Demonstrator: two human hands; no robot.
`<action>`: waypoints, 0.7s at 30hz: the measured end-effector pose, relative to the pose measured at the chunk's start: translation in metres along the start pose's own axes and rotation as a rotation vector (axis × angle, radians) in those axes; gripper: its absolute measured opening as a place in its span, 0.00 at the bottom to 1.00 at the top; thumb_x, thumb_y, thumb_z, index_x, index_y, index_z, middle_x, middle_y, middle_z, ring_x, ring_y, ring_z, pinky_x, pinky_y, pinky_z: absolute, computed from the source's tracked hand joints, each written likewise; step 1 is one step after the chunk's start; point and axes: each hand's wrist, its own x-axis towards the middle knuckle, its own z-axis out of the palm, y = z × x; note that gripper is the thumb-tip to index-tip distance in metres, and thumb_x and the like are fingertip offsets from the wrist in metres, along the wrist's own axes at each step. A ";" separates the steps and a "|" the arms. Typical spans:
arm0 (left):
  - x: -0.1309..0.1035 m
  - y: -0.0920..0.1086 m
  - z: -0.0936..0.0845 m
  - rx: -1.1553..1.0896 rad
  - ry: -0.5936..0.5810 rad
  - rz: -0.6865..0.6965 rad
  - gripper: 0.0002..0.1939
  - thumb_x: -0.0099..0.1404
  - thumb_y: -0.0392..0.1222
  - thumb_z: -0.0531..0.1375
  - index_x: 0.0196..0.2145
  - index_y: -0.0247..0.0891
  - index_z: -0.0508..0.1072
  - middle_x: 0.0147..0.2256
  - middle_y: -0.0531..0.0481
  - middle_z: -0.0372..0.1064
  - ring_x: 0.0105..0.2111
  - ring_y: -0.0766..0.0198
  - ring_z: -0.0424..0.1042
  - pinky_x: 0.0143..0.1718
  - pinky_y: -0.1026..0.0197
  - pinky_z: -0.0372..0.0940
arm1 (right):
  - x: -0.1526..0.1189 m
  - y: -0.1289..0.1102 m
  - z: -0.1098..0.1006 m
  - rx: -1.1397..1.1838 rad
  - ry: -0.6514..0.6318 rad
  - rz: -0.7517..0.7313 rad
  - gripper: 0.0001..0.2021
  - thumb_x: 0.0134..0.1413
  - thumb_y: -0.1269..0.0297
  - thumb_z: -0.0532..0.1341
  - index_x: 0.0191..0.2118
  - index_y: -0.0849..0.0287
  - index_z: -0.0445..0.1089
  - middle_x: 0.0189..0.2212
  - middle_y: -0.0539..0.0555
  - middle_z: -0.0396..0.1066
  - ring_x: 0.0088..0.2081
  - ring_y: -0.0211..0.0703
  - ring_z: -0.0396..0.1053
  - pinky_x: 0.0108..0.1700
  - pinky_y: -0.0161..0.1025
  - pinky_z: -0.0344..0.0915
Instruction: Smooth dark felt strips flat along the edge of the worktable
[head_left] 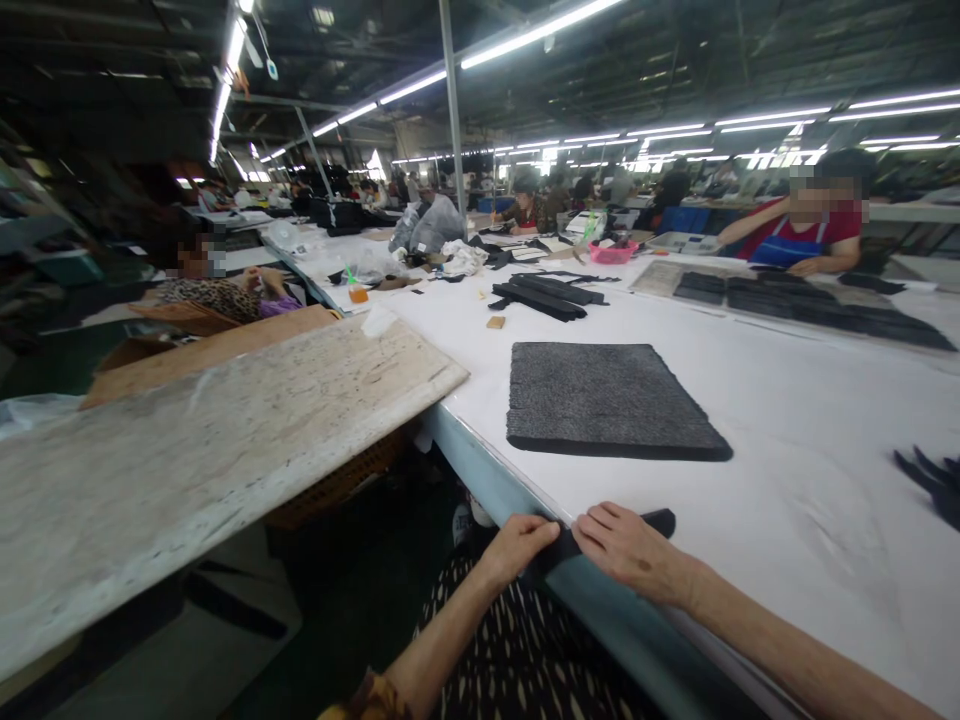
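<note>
A narrow black strip lies at the near edge of the white table. My left hand pinches its left part at the edge, fingers curled round it. Beside it, my right hand rests on the strip with fingers bent and pressed together; the strip's rounded end shows past the knuckles. Just beyond the hands lies a flat dark grey stack of pieces.
A worn board juts in from the left. Black strips lie farther back, near a pink basket. More dark pieces lie at right. A person in red works at the far right; another sits at left.
</note>
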 end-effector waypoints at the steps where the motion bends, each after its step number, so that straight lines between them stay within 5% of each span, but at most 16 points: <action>1: 0.002 0.001 0.004 -0.044 0.005 -0.031 0.18 0.52 0.53 0.59 0.22 0.33 0.72 0.18 0.56 0.57 0.22 0.69 0.53 0.26 0.63 0.49 | 0.001 0.000 0.000 0.002 0.002 0.003 0.09 0.53 0.80 0.53 0.37 0.65 0.67 0.31 0.53 0.63 0.32 0.44 0.60 0.33 0.41 0.56; 7: 0.005 -0.002 0.006 -0.164 0.038 -0.065 0.14 0.45 0.49 0.62 0.19 0.33 0.71 0.18 0.56 0.57 0.21 0.70 0.52 0.26 0.62 0.46 | -0.007 0.003 0.000 0.041 0.012 0.053 0.08 0.53 0.79 0.53 0.36 0.64 0.67 0.30 0.53 0.64 0.31 0.44 0.60 0.33 0.41 0.57; 16: 0.012 -0.008 0.011 -0.115 0.055 -0.049 0.13 0.47 0.48 0.60 0.19 0.34 0.71 0.17 0.56 0.59 0.21 0.69 0.54 0.24 0.63 0.48 | -0.064 0.028 -0.003 -0.078 0.050 0.121 0.15 0.55 0.82 0.46 0.40 0.67 0.68 0.33 0.58 0.67 0.34 0.44 0.63 0.37 0.41 0.60; 21: 0.011 -0.024 0.002 -0.092 0.077 -0.056 0.13 0.47 0.48 0.60 0.20 0.34 0.71 0.18 0.56 0.60 0.22 0.69 0.55 0.25 0.63 0.49 | -0.050 0.023 -0.005 -0.063 -0.030 0.029 0.13 0.53 0.83 0.49 0.39 0.67 0.68 0.35 0.58 0.67 0.34 0.45 0.63 0.36 0.43 0.59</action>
